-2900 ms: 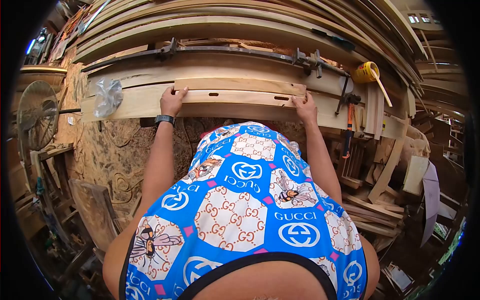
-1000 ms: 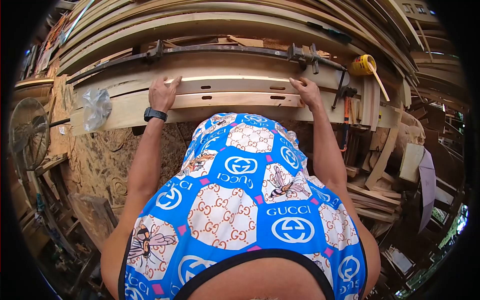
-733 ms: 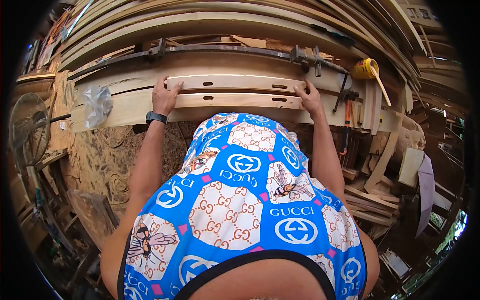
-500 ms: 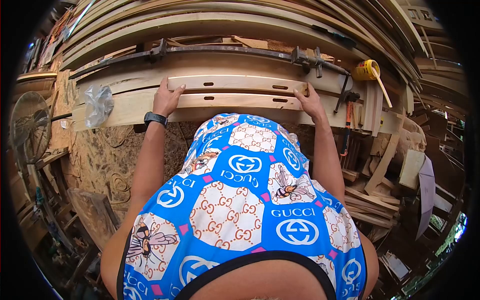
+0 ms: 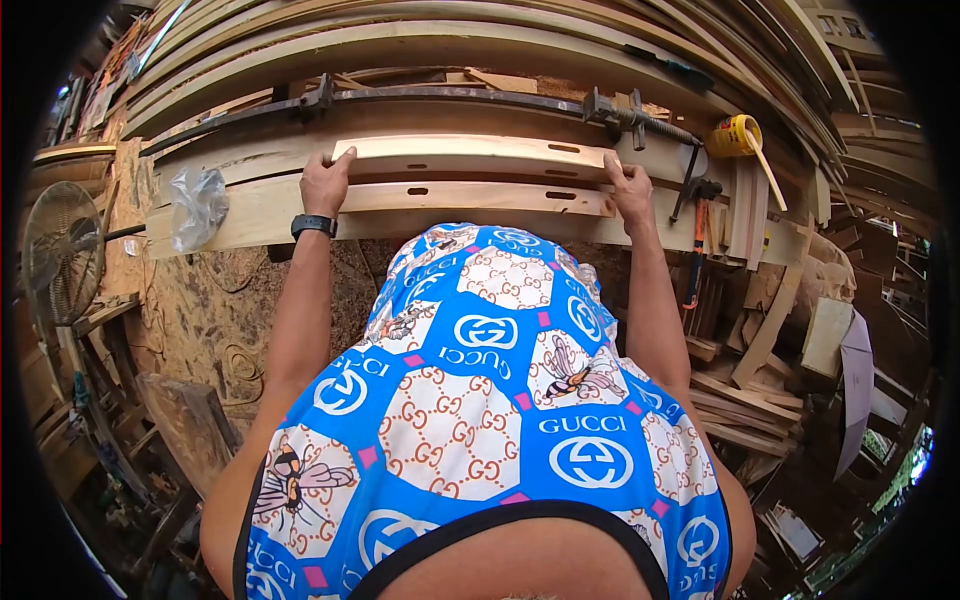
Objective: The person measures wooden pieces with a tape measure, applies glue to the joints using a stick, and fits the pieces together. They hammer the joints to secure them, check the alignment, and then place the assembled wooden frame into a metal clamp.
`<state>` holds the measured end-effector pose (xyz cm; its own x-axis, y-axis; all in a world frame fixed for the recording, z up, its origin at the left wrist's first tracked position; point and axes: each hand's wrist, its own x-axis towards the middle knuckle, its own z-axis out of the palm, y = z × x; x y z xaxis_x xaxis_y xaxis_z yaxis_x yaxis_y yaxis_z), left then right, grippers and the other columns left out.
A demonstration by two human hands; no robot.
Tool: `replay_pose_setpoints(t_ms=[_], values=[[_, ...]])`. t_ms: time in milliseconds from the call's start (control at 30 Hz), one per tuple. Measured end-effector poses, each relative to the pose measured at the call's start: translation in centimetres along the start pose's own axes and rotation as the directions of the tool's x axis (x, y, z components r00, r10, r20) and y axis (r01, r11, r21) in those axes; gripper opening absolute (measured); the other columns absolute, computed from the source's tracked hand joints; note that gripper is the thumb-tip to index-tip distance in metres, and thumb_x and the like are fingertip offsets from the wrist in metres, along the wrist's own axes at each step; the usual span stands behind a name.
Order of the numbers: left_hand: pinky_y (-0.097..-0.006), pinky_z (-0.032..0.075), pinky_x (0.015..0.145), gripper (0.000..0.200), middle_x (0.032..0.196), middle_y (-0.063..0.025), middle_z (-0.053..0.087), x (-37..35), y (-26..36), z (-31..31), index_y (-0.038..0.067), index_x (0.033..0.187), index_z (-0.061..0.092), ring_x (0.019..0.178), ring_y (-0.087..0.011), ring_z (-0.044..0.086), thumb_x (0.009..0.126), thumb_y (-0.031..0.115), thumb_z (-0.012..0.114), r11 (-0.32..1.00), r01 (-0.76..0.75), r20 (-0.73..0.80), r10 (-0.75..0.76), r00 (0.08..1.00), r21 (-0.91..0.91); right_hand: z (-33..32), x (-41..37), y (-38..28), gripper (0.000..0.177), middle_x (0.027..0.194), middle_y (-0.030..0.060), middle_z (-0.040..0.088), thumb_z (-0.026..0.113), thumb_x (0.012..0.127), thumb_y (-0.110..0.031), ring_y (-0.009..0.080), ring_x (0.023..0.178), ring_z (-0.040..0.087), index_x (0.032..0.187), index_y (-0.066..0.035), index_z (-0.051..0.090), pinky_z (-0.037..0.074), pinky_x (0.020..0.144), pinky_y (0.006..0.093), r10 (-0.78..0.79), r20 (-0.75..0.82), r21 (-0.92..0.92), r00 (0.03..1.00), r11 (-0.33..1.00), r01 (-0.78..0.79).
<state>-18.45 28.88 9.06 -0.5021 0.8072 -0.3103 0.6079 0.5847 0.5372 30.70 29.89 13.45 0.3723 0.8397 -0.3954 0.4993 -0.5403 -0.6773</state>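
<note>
A pale wooden strip with slots [image 5: 460, 149] is held at its two ends by my hands. My left hand [image 5: 326, 184] closes on its left end, and a dark watch sits on that wrist. At the right end, my right hand [image 5: 628, 190] grips it with thumb and fingers. A second slotted strip [image 5: 480, 197] lies just in front, nearer my body, on the wide boards [image 5: 250, 212]. Behind the held strip runs a long metal bar clamp [image 5: 440, 97].
A crumpled clear plastic bag [image 5: 198, 208] lies at the left. To the right are a yellow container with a stick [image 5: 735, 136] and an orange-handled hammer [image 5: 697, 250]. Long planks [image 5: 430, 45] are stacked behind. A fan [image 5: 66, 245] stands far left.
The held strip has moved away from my body and tilted, widening the gap to the nearer strip. Both hands have shifted with it, the right one slightly rightward.
</note>
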Motion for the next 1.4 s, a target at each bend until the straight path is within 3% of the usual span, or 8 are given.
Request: replay_pose_setpoints(t_ms=[167,333,567,833,1033,1233,1300,1400], values=[[-0.0408,0.055,0.089,0.051,0.101,-0.0214,0.074,-1.0,-2.2,1.6,-0.004,0.106,0.069,0.102,-0.0328,0.072,0.085,0.041,0.079,0.977,-0.11,-0.078,0.097,0.992,-0.183,1.1,2.1,5.5,0.066,0.111,0.0155,0.071,0.079,0.089,-0.046,0.0172,0.098,0.066,0.124,0.008,0.061,0.053,0.084,0.0313,-0.105,-0.011,0.002,0.994,0.995,0.105],[-0.0395,0.053,0.099,0.061,0.123,-0.0214,0.069,-1.9,-3.8,2.0,-0.003,0.127,0.062,0.117,-0.0313,0.067,0.085,0.038,0.08,0.923,-0.248,-0.065,0.239,0.969,-0.294,1.7,1.3,7.8,0.061,0.121,0.0193,0.069,0.08,0.091,-0.031,0.0207,0.113,0.066,0.129,0.011,0.057,0.052,0.097,0.0316,-0.269,0.109,0.369,0.957,0.905,0.213],[-0.0388,0.051,0.104,0.081,0.133,-0.0256,0.063,-5.5,-3.7,0.2,-0.007,0.141,0.051,0.124,-0.0308,0.063,0.08,0.031,0.086,0.961,-0.219,0.143,0.243,0.959,-0.167,1.7,1.3,13.1,0.079,0.129,0.0178,0.067,0.078,0.07,-0.004,0.0254,0.121,0.064,0.142,0.006,0.049,0.049,0.104,0.0323,-0.178,0.098,0.298,0.979,0.944,0.142],[-0.0368,0.055,0.094,0.086,0.12,-0.0229,0.07,-5.4,-4.8,0.6,-0.009,0.145,0.045,0.107,-0.0258,0.069,0.08,0.027,0.088,0.824,-0.165,0.144,0.284,0.948,-0.542,-1.1,-0.3,9.4,0.084,0.127,0.021,0.069,0.078,0.076,0.002,0.0244,0.115,0.067,0.15,0.006,0.039,0.052,0.099,0.0319,-0.208,0.209,0.25,0.956,0.956,0.153],[-0.0416,0.057,0.086,0.072,0.102,-0.0235,0.075,-4.1,-1.4,0.7,-0.008,0.134,0.055,0.094,-0.0332,0.073,0.083,0.035,0.083,0.969,-0.229,-0.067,0.224,0.972,-0.093,-0.3,0.2,6.6,0.078,0.117,0.0239,0.073,0.082,0.082,-0.022,0.0268,0.111,0.071,0.146,0.005,0.048,0.054,0.095,0.0351,-0.076,0.151,0.008,0.986,0.997,0.076],[-0.0518,0.039,0.112,0.087,0.151,-0.026,0.047,-7.5,6.5,3.9,0.007,0.146,0.048,0.137,-0.0424,0.047,0.075,0.037,0.088,0.755,-0.61,-0.156,0.651,0.743,0.241,0.9,0.7,7.3,0.078,0.128,0.0262,0.067,0.081,0.082,-0.035,0.036,0.116,0.068,0.145,0.002,0.051,0.052,0.101,0.0425,-0.233,0.01,-0.192,0.972,0.954,0.23],[-0.0512,0.028,0.12,0.106,0.158,-0.0211,0.037,-9.0,9.3,6.1,0.007,0.153,0.039,0.146,-0.0402,0.035,0.067,0.039,0.091,0.574,-0.814,0.254,0.777,0.576,0.09,0.8,1.2,9.1,0.08,0.128,0.0271,0.067,0.081,0.082,-0.035,0.0364,0.115,0.068,0.146,0.002,0.05,0.053,0.1,0.0427,-0.229,-0.02,-0.141,0.973,0.964,0.224],[-0.0533,0.026,0.122,0.118,0.156,-0.0208,0.038,-10.7,11.8,9.4,0.01,0.156,0.034,0.144,-0.0413,0.035,0.061,0.044,0.093,0.359,-0.885,0.374,0.809,0.453,0.297,0.1,0.9,9.6,0.084,0.13,0.0289,0.065,0.082,0.082,-0.036,0.0359,0.113,0.07,0.148,0.002,0.047,0.054,0.098,0.0429,-0.169,-0.055,-0.086,0.984,0.983,0.163]])
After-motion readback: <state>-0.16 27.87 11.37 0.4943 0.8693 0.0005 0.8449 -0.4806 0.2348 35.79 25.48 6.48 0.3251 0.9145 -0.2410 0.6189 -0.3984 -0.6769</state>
